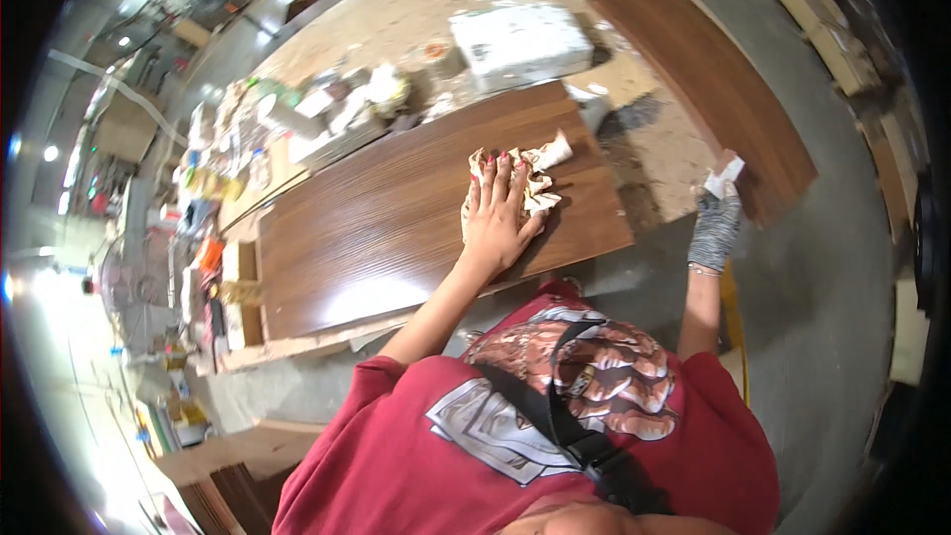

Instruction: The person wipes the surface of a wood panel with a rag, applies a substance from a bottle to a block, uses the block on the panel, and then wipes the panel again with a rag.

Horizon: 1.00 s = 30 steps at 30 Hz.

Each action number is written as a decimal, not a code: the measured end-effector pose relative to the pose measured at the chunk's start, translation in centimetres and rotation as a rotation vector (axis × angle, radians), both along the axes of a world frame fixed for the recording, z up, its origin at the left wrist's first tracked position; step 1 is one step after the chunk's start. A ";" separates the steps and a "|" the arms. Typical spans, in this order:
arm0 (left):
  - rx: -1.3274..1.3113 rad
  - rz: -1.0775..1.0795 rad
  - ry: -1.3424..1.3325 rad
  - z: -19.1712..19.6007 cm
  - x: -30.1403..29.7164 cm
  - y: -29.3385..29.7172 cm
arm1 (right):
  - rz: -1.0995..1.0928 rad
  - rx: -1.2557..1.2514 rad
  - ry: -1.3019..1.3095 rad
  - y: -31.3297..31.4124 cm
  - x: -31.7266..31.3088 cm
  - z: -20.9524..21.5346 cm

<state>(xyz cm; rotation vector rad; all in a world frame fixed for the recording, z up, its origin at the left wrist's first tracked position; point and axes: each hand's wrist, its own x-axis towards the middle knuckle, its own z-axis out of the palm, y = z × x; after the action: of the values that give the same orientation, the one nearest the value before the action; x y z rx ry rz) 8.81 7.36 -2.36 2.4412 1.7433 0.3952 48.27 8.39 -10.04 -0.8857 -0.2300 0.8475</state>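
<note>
A brown wood-grain panel lies flat on the worktable in front of me. My left hand, bare and with its fingers stretched out, presses flat on a crumpled cream cloth near the panel's right end. A twisted tail of the cloth sticks out to the right of the fingers. My right hand wears a grey knitted glove and is off to the right, pinching a small white flat piece; its exact kind is unclear. Right beside that piece is the near end of a second brown panel.
A white wrapped block and a tape roll sit behind the panel on the stained worktable. Bottles, wrappers and other clutter crowd its left side. Cardboard boxes stand at the far right; dark boards lean at lower left.
</note>
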 end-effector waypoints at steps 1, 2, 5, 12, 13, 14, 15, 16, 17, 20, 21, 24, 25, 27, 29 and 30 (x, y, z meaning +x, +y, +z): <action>-0.016 0.102 -0.017 -0.1 -1.9 -1.0 | 0.075 -0.005 -0.049 0.4 -1.7 1.3; 0.000 0.205 -0.014 -0.7 -4.4 -1.9 | 0.133 0.033 -0.059 0.9 -3.2 2.5; 0.052 0.513 0.025 -1.6 -12.1 -5.0 | 0.259 0.084 -0.073 1.6 -7.6 5.7; 0.052 0.603 -0.088 -2.3 -19.5 -11.1 | 0.623 0.243 -0.072 0.0 -14.7 6.6; 0.097 0.586 -0.081 -3.2 -19.0 -11.6 | 0.663 0.235 -0.050 0.2 -16.0 5.8; 0.101 0.568 -0.091 -3.4 -18.4 -12.1 | 0.721 0.198 -0.041 0.9 -16.8 3.9; 0.100 0.561 -0.097 -3.4 -18.1 -12.7 | 0.776 0.145 -0.028 -0.3 -19.5 5.1; 0.100 0.553 -0.107 -3.0 -17.4 -12.4 | 0.834 0.187 0.008 -0.6 -20.8 5.3; 0.087 0.521 -0.096 -2.4 -17.4 -12.7 | 0.896 0.190 0.013 -1.3 -22.5 5.6; 0.126 0.479 -0.162 -1.3 -16.5 -12.1 | 0.886 0.111 -0.154 -1.1 -25.8 5.1; 0.146 0.466 -0.198 -0.3 -16.0 -12.4 | 0.910 0.069 -0.201 -1.3 -26.5 5.3; 0.131 0.262 -0.413 4.1 -13.1 -12.0 | 1.046 -0.046 -0.283 -1.8 -26.5 7.8; 0.082 0.179 -0.543 6.3 -11.9 -12.0 | 1.112 -0.079 -0.247 -2.5 -26.8 9.6; 0.021 0.121 -0.525 8.0 -9.1 -11.5 | 1.225 -0.079 -0.222 -2.9 -26.5 8.8; -0.038 0.160 -0.615 9.6 -7.7 -11.3 | 1.279 -0.053 -0.291 -4.4 -27.8 11.8; -0.031 0.180 -0.651 9.6 -7.6 -10.9 | 1.321 -0.025 -0.271 -4.4 -28.2 11.4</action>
<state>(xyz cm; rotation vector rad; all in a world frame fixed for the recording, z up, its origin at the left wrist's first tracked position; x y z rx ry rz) 1.25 -3.49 7.20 1.8245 1.6356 1.0310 20.04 4.00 1.36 -0.8128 -1.1147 1.9351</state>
